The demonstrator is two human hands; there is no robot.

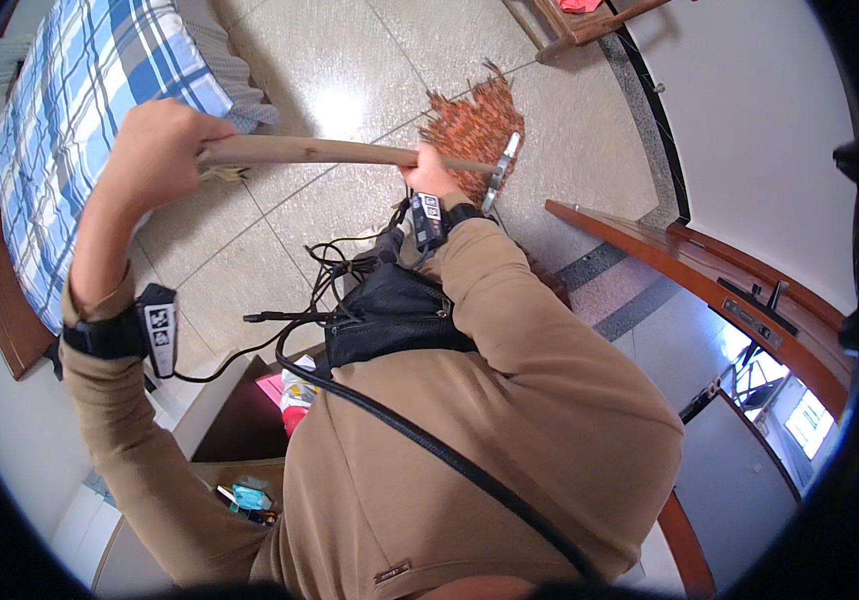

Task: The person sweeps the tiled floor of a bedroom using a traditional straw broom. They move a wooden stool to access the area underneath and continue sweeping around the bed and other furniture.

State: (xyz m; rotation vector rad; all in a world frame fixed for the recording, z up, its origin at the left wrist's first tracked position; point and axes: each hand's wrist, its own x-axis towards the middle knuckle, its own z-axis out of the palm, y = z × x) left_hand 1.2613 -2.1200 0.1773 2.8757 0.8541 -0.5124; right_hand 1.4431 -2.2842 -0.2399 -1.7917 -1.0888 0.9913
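A mop with a wooden handle (pixel 309 150) stretches across the view from left to right. My left hand (pixel 155 154) is closed around the handle's upper end, beside the bed. Farther down the shaft, my right hand (pixel 431 174) grips it close to the head. The mop head (pixel 474 124), of orange and grey-brown strips, lies spread on the tiled floor (pixel 272 90). A metal clamp (pixel 501 171) joins it to the handle. Both wrists wear black straps with small devices, and a cable runs from the left one.
A bed with a blue plaid cover (pixel 110 82) stands at the left. An open wooden door (pixel 699 277) is on the right, by a threshold. Wooden furniture legs (pixel 587 34) show at the top right. Behind me on the left is a cabinet (pixel 238 420) holding small items.
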